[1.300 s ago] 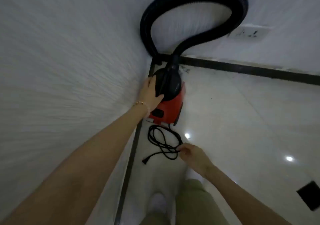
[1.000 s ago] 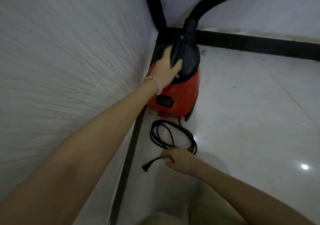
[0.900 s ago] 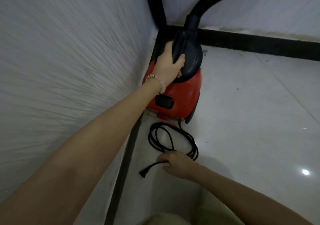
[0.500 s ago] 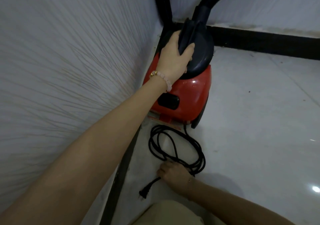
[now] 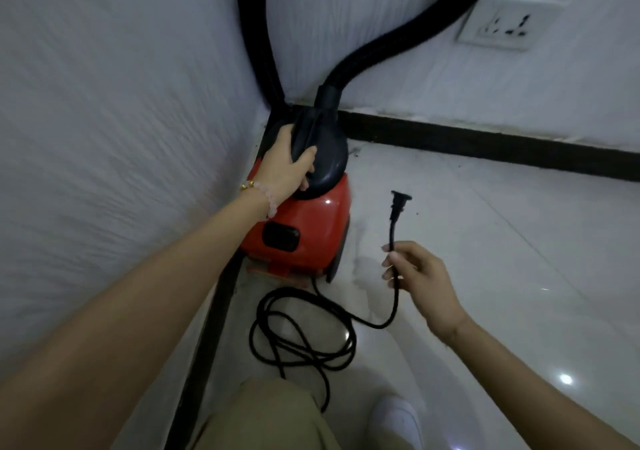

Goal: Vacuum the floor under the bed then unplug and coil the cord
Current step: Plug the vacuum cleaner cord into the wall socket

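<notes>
Red vacuum cleaner (image 5: 306,228): one; it stands on the floor (image 5: 502,252) in the corner, close to the left wall (image 5: 114,131) and near the black skirting strip (image 5: 485,143). The body is red with one dark panel at the back, and the top is dark grey.
Hose (image 5: 388,42): one, black and ribbed. It leaves the top of the vacuum cleaner, rises out of the picture and comes down again in the corner behind the machine.
Left hand (image 5: 284,169): one; its fingers are curled over the dark top of the vacuum cleaner and grip it. On the wrist there is one bead bracelet (image 5: 266,198).
Right hand (image 5: 419,276): one, raised above the floor to the right of the vacuum cleaner. Its fingers and thumb pinch the cord a little below the plug.
Cord (image 5: 304,354): one, black. It comes out low at the back of the vacuum cleaner and lies on the floor in several loose loops, between the machine and the person's leg. One stretch climbs from the loops up to the right hand.
Plug (image 5: 398,203): one, at the free end of the cord. It stands upright in the air above the right hand.
Wall socket (image 5: 505,25): one white plate on the far wall, upper right, well apart from the plug.
Floor: pale glossy tiles with some small bright reflections.
Leg (image 5: 270,418) and shoe (image 5: 394,422): one khaki trouser leg and one white shoe, both at the bottom edge.
</notes>
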